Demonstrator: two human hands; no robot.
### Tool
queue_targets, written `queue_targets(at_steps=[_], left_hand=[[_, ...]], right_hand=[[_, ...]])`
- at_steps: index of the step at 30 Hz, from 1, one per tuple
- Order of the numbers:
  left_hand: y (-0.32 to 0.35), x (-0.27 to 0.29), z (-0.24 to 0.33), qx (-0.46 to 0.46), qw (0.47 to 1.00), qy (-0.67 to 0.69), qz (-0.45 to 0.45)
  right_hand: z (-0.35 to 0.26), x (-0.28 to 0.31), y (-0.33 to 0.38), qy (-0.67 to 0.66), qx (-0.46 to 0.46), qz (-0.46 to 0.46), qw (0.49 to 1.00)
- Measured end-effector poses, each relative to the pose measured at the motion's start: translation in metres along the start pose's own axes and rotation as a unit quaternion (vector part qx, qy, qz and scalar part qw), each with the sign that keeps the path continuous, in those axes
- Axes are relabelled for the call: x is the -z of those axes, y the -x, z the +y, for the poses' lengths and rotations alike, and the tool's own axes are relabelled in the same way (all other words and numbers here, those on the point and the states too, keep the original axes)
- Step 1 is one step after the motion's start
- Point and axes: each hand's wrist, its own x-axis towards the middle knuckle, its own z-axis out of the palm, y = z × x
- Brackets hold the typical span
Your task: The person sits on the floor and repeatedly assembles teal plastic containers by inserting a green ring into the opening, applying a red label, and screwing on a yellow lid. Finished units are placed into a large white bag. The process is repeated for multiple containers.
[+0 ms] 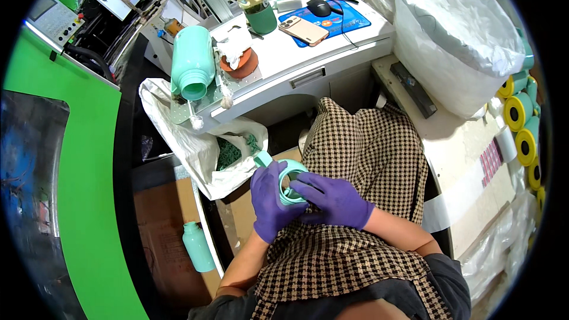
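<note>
On my lap I hold a teal plastic bottle with its open, threaded mouth turned up toward me. Purple gloves cover both hands. My left hand is wrapped round the bottle's left side. Above its fingers a teal block-like piece sticks out; whether it belongs to the bottle I cannot tell. The right hand is closed at the right of the mouth, its fingertips over the rim. Something small and dark shows by these fingers, too hidden to name. A brownish patch shows inside the mouth.
A larger teal bottle lies on the white desk, near a phone and a jar. Left of my lap hangs a white sack with green scraps; another teal bottle lies below. A big lined bin stands right.
</note>
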Motion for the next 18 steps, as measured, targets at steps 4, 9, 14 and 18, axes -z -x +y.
queue_targets(at_steps=[4, 9, 14, 18], left_hand=[[0.005, -0.015, 0.006, -0.065, 0.998, -0.024, -0.001], [-0.001, -0.017, 0.017, -0.108, 0.992, -0.039, -0.058], [-0.012, -0.015, 0.029, -0.132, 0.987, -0.037, -0.089], [-0.008, -0.014, 0.034, -0.148, 0.982, -0.056, -0.099]], right_hand=[[0.028, -0.034, 0.028, 0.048, -0.034, -0.14, 0.988], [0.034, -0.032, 0.038, 0.019, -0.083, -0.173, 0.981], [0.041, 0.015, 0.017, -0.206, -0.145, -0.329, 0.91], [0.045, 0.025, 0.0, -0.184, -0.212, -0.418, 0.864]])
